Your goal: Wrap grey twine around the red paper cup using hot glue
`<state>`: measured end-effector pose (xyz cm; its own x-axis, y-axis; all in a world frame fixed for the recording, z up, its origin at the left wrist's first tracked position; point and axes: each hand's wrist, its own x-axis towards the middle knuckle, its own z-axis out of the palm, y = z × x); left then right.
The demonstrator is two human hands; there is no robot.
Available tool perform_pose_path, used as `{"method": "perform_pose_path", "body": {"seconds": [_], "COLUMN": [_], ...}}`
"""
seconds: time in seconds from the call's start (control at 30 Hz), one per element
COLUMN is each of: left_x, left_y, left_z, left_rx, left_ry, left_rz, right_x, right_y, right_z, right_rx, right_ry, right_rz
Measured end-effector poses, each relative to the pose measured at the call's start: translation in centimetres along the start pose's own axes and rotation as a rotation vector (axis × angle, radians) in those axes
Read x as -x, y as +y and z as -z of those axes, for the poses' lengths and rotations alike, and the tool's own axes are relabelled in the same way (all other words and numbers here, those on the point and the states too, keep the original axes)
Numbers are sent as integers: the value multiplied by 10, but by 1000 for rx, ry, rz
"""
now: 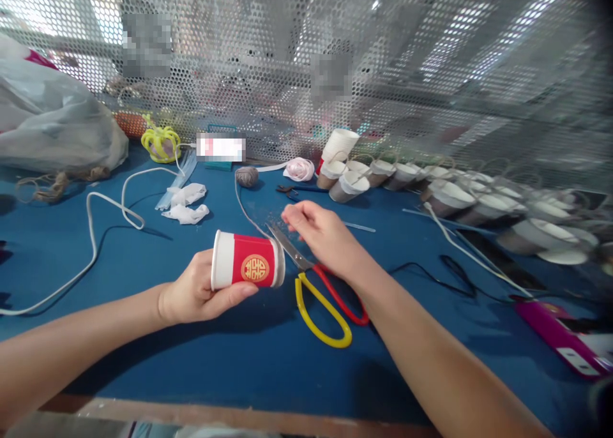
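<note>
My left hand (211,291) is wrapped round a red and white paper cup (256,259), which lies on its side with its white rim to the left. A gold emblem shows on the red band. Grey-brown yarn (246,211) runs from a small yarn ball (246,177) to the cup's base end. My right hand (318,234) is closed, thumb against curled fingers; whatever may be between them cannot be made out. Below it lie scissors (299,259) with one red and one yellow handle, their blades slightly apart, tips close to the cup's base.
Several yarn-wrapped cups (447,198) line the right side, beside stacked cups (340,145). Pliers (301,188) and a pink ribbon roll (299,169) lie behind. A white cable (96,234) crosses the left. A purple power strip (558,336) sits right; perforated metal (268,55) stands behind.
</note>
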<state>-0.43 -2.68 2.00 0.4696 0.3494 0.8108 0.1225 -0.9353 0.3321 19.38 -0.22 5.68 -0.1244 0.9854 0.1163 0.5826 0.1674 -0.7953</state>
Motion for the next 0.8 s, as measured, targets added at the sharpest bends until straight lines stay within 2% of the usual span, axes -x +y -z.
{"method": "perform_pose_path", "body": {"seconds": [0.07, 0.13, 0.2, 0.33, 0.4, 0.43, 0.47, 0.53, 0.6, 0.67, 0.8], "left_x": [2, 6, 9, 10, 8, 6, 5, 2, -1, -2, -2], "left_y": [-4, -8, -11, -13, -12, -12, -12, -12, -13, -12, -7], "left_z": [-2, -4, -6, -6, -5, -5, -5, -7, -9, -11, -12], "left_rx": [-6, 8, 22, 107, 272, 399, 549, 860, 1050, 1088, 967], "left_ry": [-14, -31, -55, -150, -232, -272, -261, -126, -5, 74, 50], "left_rz": [10, 28, 31, 44, 219, 372, 601, 1015, 1261, 1334, 1250], "right_x": [14, 27, 37, 43, 45, 46, 48, 51, 54, 54, 50], "right_y": [-2, -2, 0, 6, 7, 7, 6, 5, 5, 7, 14], "right_z": [4, 3, -3, -13, -14, -14, -15, -17, -19, -21, -18], "right_rx": [-69, -228, -379, -484, -441, -401, -348, -215, -77, 18, 79], "right_ry": [-88, -233, -305, -236, -201, -191, -182, -162, -145, -106, 84], "right_rz": [-17, -52, -96, -112, -77, -53, -23, 69, 176, 237, 315]}}
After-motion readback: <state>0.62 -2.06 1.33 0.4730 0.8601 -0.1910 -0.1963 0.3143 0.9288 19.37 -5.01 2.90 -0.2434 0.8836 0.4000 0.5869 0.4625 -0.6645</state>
